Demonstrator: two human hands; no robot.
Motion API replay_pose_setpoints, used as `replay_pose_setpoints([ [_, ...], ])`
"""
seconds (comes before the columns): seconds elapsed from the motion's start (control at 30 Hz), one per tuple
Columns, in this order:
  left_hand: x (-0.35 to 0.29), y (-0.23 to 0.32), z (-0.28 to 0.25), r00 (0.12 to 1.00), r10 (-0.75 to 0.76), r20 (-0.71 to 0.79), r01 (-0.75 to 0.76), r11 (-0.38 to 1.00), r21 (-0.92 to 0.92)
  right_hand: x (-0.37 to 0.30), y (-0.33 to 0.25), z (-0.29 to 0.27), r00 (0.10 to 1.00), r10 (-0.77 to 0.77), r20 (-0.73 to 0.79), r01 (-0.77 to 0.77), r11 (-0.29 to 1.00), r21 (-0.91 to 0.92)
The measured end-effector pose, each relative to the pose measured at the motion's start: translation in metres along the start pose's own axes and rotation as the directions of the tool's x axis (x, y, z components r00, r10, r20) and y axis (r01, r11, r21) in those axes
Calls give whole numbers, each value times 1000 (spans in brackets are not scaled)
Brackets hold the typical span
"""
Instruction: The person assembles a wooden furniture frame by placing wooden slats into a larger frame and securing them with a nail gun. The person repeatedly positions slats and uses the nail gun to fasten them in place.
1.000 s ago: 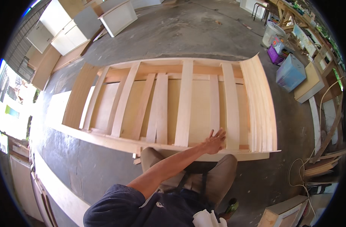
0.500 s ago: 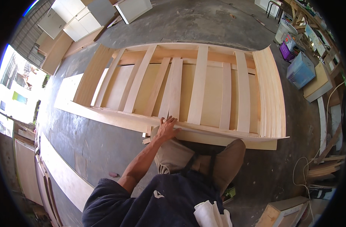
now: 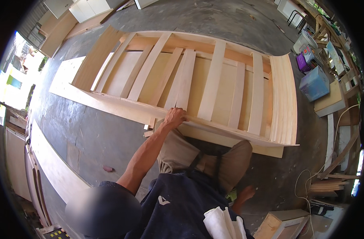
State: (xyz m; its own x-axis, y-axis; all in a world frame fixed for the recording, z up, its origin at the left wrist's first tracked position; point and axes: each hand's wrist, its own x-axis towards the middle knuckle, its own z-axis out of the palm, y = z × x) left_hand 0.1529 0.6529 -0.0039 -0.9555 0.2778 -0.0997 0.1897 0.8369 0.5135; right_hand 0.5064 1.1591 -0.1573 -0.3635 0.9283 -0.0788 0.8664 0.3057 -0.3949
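Note:
A large open wooden frame (image 3: 211, 118), with pale boards across it, lies on the floor in front of me. My left hand (image 3: 175, 118) rests on its near rail, fingers curled over the edge. Just beyond these fingers, two light slats (image 3: 186, 81) lean together, their near ends almost touching. My right hand (image 3: 244, 194) is low beside my right hip, away from the frame. A partly hidden green object (image 3: 232, 194) shows beside it. The right hand's fingers are too unclear to read.
A long pale panel (image 3: 58, 165) lies on the floor at left. Small wood offcuts (image 3: 149, 128) sit by the near rail. At right are a blue box (image 3: 314, 84), stacked timber and a loose cable (image 3: 299, 181). A wooden box (image 3: 283, 225) stands at lower right.
My view has shifted, so the frame sits higher and slightly tilted. The left hand stays on the near rail, its fingers more curled. My right hand has come into sight beside my hip.

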Motion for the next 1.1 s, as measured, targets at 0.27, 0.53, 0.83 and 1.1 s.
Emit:
replay_pose_setpoints([
  [0.27, 3, -7, 19, 988, 156, -9, -153, 981, 117, -27, -209, -68, 875, -466, 133, 381, 831, 405],
  [0.53, 10, 12, 12, 980, 178, 86, -191, 966, 172, -83, -242, -74, 747, -620, 240, 637, 771, 8],
  [0.83, 12, 14, 18, 974, 226, 2, -221, 950, 220, -113, -261, -110, 766, -583, 270, 628, 768, -122],
  [1.1, -10, 7, 22, 986, -130, 107, 78, 916, 394, -144, -294, -227, 697, -526, 487, 662, 733, -156],
])
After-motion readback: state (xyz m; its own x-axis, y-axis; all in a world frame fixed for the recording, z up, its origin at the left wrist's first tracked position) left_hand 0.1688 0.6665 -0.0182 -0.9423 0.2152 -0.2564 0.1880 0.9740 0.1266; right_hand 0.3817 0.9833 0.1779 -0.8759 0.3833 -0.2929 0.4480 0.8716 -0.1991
